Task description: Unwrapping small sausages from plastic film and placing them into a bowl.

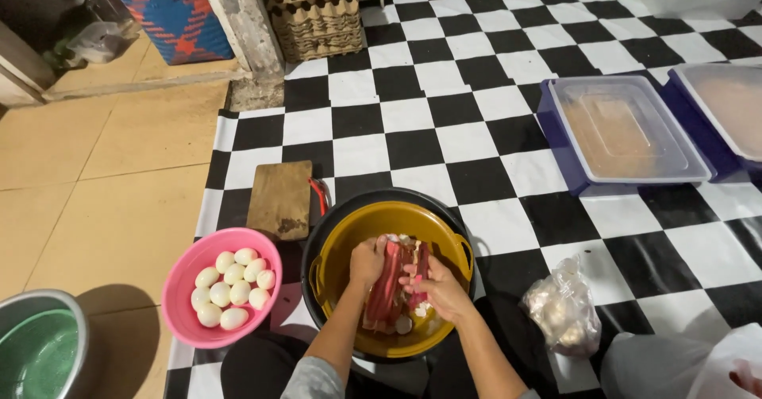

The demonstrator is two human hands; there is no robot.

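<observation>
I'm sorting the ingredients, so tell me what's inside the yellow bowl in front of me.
Inside the yellow bowl lies a reddish slab of meat, gripped by the left hand and right hand, with pale bits beside it. The bowl's bottom under the meat is hidden.

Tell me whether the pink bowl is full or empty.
Partly full. The pink bowl holds a single heap of white peeled eggs that covers its bottom, with the pink inner wall showing above them.

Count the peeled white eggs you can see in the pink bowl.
10, all heaped together in the pink bowl left of the yellow basin: three along the top, four across the middle, three at the bottom. More may lie hidden underneath.
</observation>
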